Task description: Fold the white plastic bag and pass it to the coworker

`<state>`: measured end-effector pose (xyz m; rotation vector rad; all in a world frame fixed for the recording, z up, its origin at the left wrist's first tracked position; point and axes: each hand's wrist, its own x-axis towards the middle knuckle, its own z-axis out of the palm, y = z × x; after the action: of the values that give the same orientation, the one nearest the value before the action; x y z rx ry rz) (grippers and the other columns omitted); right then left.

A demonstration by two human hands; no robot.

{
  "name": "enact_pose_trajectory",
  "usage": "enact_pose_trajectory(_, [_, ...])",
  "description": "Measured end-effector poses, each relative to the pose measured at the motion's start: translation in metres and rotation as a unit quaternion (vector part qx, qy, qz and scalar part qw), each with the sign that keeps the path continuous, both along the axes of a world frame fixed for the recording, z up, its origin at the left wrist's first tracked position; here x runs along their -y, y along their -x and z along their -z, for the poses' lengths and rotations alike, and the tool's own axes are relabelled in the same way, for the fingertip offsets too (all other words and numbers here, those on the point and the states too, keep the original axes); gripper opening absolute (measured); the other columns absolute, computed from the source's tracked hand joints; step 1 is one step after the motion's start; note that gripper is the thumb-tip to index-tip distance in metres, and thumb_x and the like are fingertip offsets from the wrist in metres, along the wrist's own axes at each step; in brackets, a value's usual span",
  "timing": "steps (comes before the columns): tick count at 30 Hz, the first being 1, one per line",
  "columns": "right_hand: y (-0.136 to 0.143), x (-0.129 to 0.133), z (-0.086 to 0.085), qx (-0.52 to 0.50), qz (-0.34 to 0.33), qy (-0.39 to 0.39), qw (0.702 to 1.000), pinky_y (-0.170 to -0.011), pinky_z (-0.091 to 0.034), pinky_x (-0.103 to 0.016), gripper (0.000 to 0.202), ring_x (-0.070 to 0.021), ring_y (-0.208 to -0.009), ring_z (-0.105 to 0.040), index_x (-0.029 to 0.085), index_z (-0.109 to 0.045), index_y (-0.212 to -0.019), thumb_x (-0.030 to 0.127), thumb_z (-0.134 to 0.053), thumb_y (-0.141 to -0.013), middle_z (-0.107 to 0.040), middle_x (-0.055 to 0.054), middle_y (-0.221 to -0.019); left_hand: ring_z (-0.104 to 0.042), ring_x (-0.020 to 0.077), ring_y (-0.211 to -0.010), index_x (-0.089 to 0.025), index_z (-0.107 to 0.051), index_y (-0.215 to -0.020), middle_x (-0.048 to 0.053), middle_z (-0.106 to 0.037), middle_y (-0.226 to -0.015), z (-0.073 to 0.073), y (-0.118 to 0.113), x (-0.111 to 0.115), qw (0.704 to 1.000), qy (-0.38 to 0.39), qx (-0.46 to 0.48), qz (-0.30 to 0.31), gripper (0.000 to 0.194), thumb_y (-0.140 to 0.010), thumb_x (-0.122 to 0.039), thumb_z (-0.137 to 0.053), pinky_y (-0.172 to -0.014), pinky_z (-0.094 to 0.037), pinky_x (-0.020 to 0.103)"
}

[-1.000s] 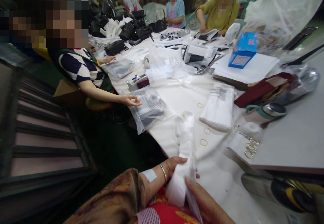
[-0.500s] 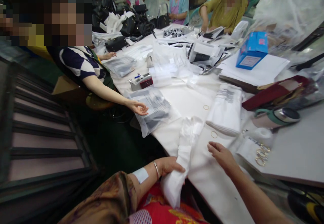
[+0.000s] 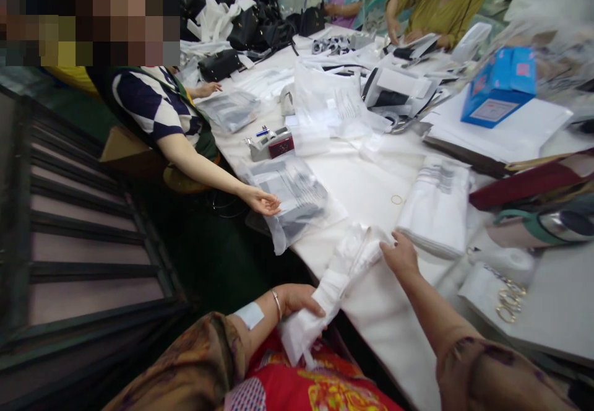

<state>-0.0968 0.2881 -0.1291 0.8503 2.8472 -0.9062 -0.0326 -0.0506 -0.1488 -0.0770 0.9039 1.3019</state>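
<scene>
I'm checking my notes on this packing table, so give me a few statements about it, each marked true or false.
1. The left hand grips the lower end of the white fabric bundle. True.
2. The right hand holds scissors. False: it rests at the bundle's upper end.
3. A blue box sits on white sheets. True.
4. The co-worker's hand lies on a black handbag. False: it lies at a clear plastic bag.

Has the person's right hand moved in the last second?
Yes. The right hand left the white bundle near the lap and reached forward toward the stack of white bags.
</scene>
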Motion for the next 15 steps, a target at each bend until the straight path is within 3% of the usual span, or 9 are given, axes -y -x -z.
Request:
enact_pose_trajectory(4, [-0.009, -0.005, 0.003, -0.009, 0.01, -0.008, 1.0, -0.106, -0.048, -0.055, 0.069, -0.0387, -0.108, -0.061, -0.007, -0.052, -0.138, 0.031, -0.062, -0.082, -0.058, -0.029, -0.13, -0.072, 0.0304, -0.07, -0.011, -0.073, -0.09, 0.01, -0.073, -0.077, 0.007, 0.005, 0.007, 1.0, -0.019, 0.012, -0.001, 0.048, -0.05, -0.033, -0.089, -0.072, -0.062, 0.049])
enact_pose_trajectory(6, [-0.008, -0.002, -0.002, -0.04, -0.005, -0.019, 0.999, -0.113, -0.041, -0.055, 0.071, -0.0399, -0.118, -0.056, -0.008, -0.052, -0.137, 0.031, -0.062, -0.079, -0.055, -0.029, -0.133, -0.072, 0.0297, -0.07, -0.012, -0.072, -0.089, 0.01, -0.073, -0.078, 0.011, 0.006, 0.008, 1.0, -0.022, 0.016, 0.0, 0.046, -0.051, -0.032, -0.089, -0.074, -0.062, 0.049])
enact_pose_trajectory(9, [0.001, 0.003, -0.011, -0.089, -0.049, -0.013, 0.995, -0.123, -0.026, -0.043, 0.07, -0.0339, -0.137, -0.04, -0.004, -0.055, -0.138, 0.03, -0.061, -0.076, -0.051, -0.024, -0.14, -0.072, 0.0298, -0.07, -0.011, -0.072, -0.09, 0.011, -0.074, -0.08, 0.014, 0.007, 0.009, 1.0, -0.02, 0.019, 0.0, 0.047, -0.051, -0.031, -0.089, -0.074, -0.062, 0.049])
enact_pose_trajectory(11, [0.008, 0.005, -0.016, -0.102, -0.052, 0.009, 0.993, -0.124, -0.024, -0.038, 0.068, -0.0303, -0.138, -0.039, 0.001, -0.057, -0.137, 0.031, -0.061, -0.076, -0.051, -0.02, -0.142, -0.072, 0.03, -0.07, -0.011, -0.073, -0.094, 0.011, -0.074, -0.08, 0.014, 0.007, 0.009, 1.0, -0.023, 0.019, 0.0, 0.05, -0.051, -0.032, -0.089, -0.073, -0.062, 0.049])
enact_pose_trajectory(15, [0.004, 0.001, -0.016, -0.065, 0.078, 0.076, 0.992, -0.117, -0.035, -0.054, 0.07, -0.0382, -0.122, -0.053, 0.003, -0.054, -0.138, 0.036, -0.063, -0.077, -0.053, -0.024, -0.138, -0.07, 0.0268, -0.064, -0.011, -0.072, -0.1, 0.011, -0.074, -0.082, 0.008, 0.01, 0.009, 0.999, -0.032, 0.03, -0.002, 0.053, -0.052, -0.03, -0.087, -0.072, -0.062, 0.048])
